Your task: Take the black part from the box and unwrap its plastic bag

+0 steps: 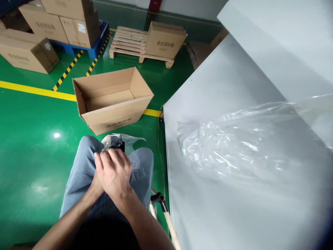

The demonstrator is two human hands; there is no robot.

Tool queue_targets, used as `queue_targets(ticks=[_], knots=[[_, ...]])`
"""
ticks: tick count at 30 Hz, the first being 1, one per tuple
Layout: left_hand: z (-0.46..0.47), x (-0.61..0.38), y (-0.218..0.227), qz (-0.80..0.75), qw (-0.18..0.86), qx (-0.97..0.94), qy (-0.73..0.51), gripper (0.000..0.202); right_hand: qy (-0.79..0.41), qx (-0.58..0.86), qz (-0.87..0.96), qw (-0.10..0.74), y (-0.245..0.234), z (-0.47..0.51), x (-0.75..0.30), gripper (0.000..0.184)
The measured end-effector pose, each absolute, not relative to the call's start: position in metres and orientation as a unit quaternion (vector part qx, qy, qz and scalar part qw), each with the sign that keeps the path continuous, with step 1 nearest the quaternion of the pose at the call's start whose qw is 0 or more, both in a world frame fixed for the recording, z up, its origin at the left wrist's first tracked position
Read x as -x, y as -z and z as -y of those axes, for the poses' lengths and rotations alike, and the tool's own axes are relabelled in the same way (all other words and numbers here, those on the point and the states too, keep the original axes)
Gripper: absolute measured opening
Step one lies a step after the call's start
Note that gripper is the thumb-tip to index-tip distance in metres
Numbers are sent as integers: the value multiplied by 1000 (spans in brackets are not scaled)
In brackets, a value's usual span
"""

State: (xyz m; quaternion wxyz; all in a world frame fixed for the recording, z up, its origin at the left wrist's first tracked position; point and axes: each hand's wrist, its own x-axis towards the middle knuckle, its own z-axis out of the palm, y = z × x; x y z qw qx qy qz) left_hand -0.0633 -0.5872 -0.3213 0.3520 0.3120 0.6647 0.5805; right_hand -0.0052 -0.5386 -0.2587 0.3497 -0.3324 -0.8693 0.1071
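Observation:
My right hand [116,171] is closed, fingers curled down over a bunched clear plastic bag [135,139] between my knees. A dark piece [119,144] shows through the film just beyond the knuckles; its kind is unclear. Beneath and beside it, my left hand [97,181] is mostly covered by the right one, and its fingers are hidden. Part of the film hangs over my right thigh. Just ahead of my knees stands an open cardboard box [118,110], with no contents visible inside.
To my right is a large grey-white table [208,208] with a long crumpled plastic bag [223,146] on it. Several cartons [47,29] sit around a blue pallet [93,52]. Another carton [165,40] rests on a wooden pallet [127,43]. A tube frame joint [158,198] is near my right knee.

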Motion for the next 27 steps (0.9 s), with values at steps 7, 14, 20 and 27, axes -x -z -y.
queue_targets(ticks=[7, 14, 20, 27], knots=[[587, 81, 286, -696, 425, -328, -477, 18, -194, 275, 847, 412, 236, 485, -43, 6], [586, 89, 254, -647, 528, -333, -437, 33, -61, 165, 927, 331, 207, 430, -64, 17], [591, 90, 246, -711, 471, -425, -304, 22, -74, 68, 955, 281, 163, 411, -66, 17], [593, 81, 242, -736, 391, -512, -206, 9, -94, 44, 990, 91, 104, 401, -58, 28]])
